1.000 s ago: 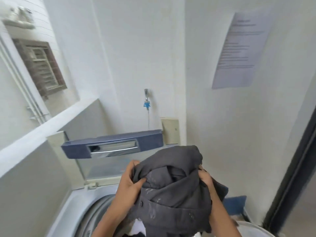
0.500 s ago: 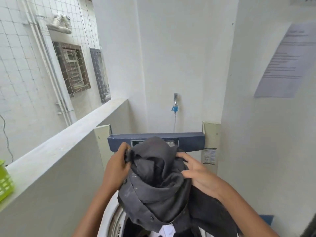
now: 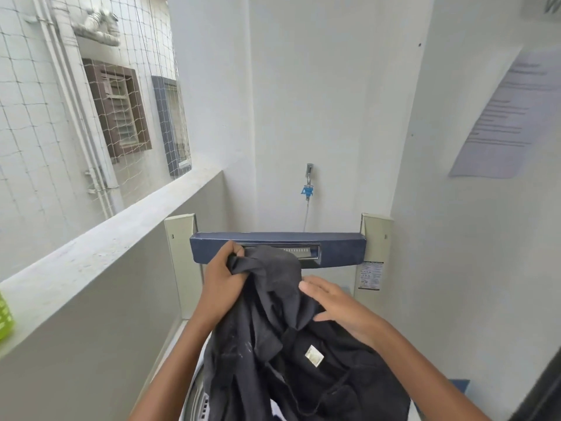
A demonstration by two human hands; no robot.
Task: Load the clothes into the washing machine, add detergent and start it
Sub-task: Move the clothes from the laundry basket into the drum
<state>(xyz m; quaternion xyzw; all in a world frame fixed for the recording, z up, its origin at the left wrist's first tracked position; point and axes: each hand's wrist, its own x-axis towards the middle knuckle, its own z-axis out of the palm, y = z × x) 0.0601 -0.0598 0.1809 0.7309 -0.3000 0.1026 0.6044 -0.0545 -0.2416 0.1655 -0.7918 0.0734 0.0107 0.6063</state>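
While a moment earlier both hands clutched a tight dark bundle, the shirt (image 3: 291,344) now hangs looser and longer, partly unfurled over the washer (image 3: 194,399). The left hand (image 3: 223,282) keeps a closed grip on a bunched fold at the top of the cloth, fingers curled fully around it. The right hand (image 3: 337,305) has opened: its fingers lie flat and spread across the fabric, pressing or smoothing it and not clamping it. A small pale label shows on the inside of the shirt. Below, part of the drum's rim is visible at the bottom edge, with the shirt's lower end draped over the opening. The raised lid (image 3: 340,249) stands upright behind the hands. The view has also swung left, so the netted window side shows more. Judging by this, the shirt is being shaken out before it drops into the drum; loading is under way, and detergent and start remain to be done.
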